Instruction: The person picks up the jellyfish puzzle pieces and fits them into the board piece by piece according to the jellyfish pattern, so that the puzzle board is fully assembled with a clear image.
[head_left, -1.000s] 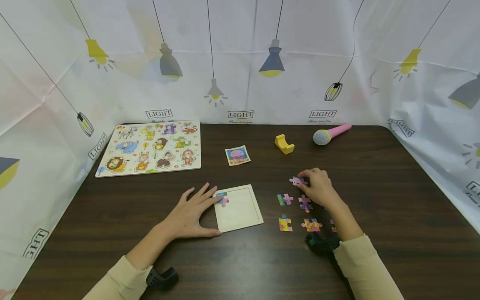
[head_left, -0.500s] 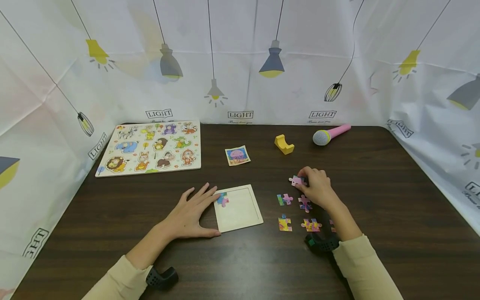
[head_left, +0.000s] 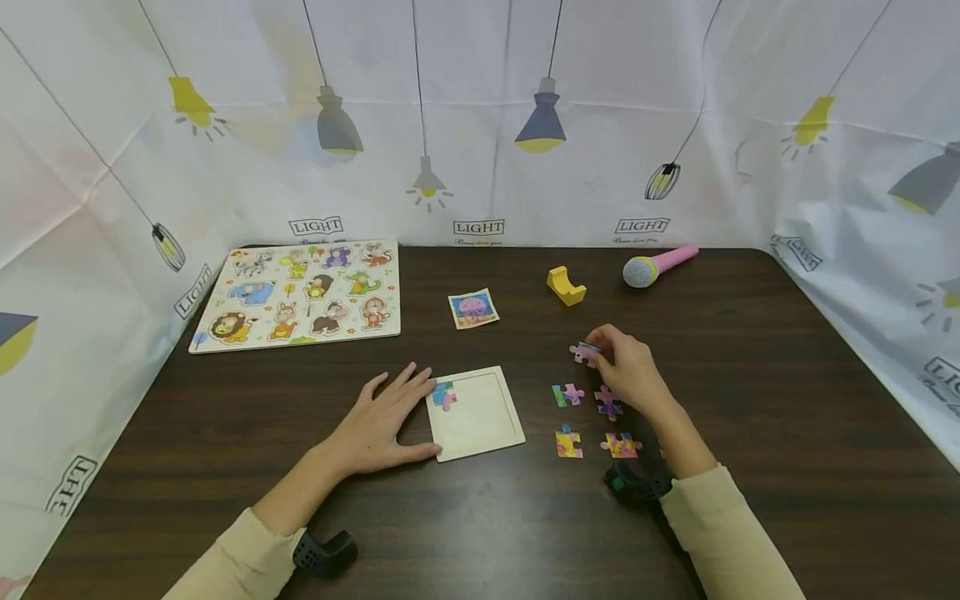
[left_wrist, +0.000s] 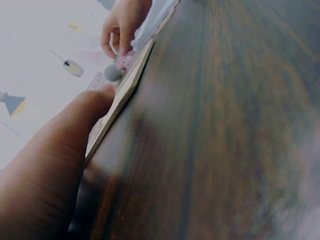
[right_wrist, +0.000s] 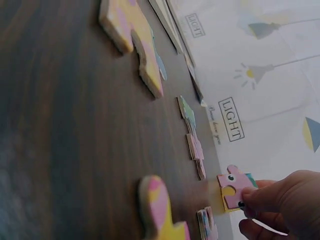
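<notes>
My right hand (head_left: 630, 372) pinches a pink jigsaw piece (right_wrist: 234, 186) with a printed eye between thumb and fingers; the right wrist view shows it lifted off the table. With fingers spread, my left hand (head_left: 375, 429) rests along the left side of the square wooden puzzle tray (head_left: 483, 429), its thumb (left_wrist: 95, 107) at the near corner. One blue and pink jigsaw piece (head_left: 447, 398) lies in the tray's upper left corner. Right of the tray are several loose pieces, among them a green and pink one (head_left: 567, 395) and a yellow one (head_left: 568, 443).
Behind the tray lies a small picture card (head_left: 473, 309) with a pink octopus. An animal puzzle board (head_left: 296, 292) is at the back left. A yellow curved block (head_left: 566, 286) and a pink toy microphone (head_left: 660, 266) lie at the back right, before a white printed cloth (head_left: 480, 108).
My right hand has raised the pink jigsaw piece and shifted slightly left and away from me with it. My left hand stays at the tray.
</notes>
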